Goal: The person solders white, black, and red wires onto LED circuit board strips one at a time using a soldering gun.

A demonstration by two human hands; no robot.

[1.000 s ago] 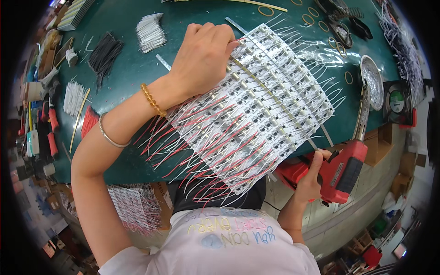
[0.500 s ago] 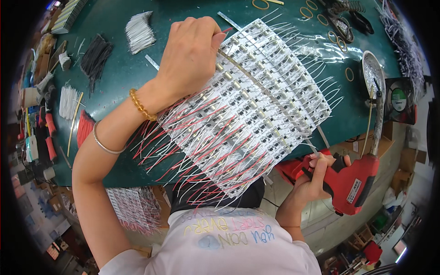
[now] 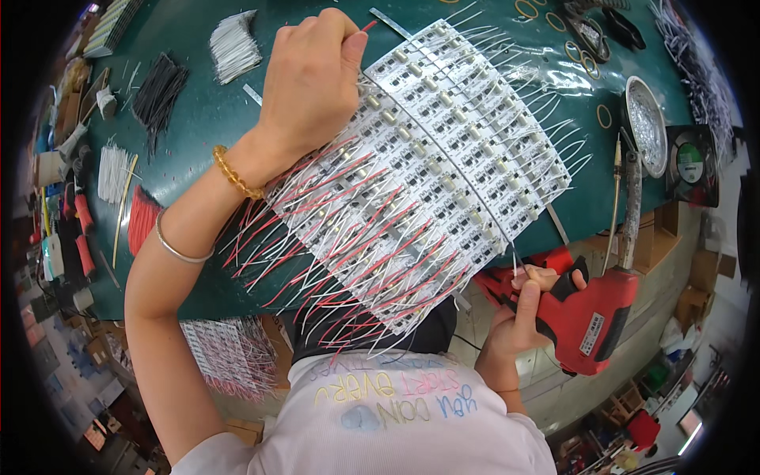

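Observation:
A panel of white circuit boards point(image 3: 443, 150) lies tilted at the table's front edge, with red and white wires along its near side and white wires along its far right. Across it runs a thin metal strip point(image 3: 455, 162), seen nearly edge-on. My left hand point(image 3: 313, 83) is closed at the strip's upper end, and a red tip pokes out of the fist. At the strip's lower end, my right hand point(image 3: 526, 305) pinches with thumb and finger while also holding a red soldering gun point(image 3: 590, 324). The gun's iron points up, away from the panel.
Bundles of white wires point(image 3: 236, 49), black wires point(image 3: 160, 99) and red wires point(image 3: 144, 222) lie on the green table point(image 3: 198, 166) at left. A metal dish point(image 3: 647, 127) and solder reel point(image 3: 691, 168) sit at right, near rubber bands point(image 3: 604, 116). More wired boards point(image 3: 229, 356) are below.
My left hand has shifted slightly up and left. The strip has turned from showing its flat face to nearly edge-on. My right hand and the soldering gun have moved a little left.

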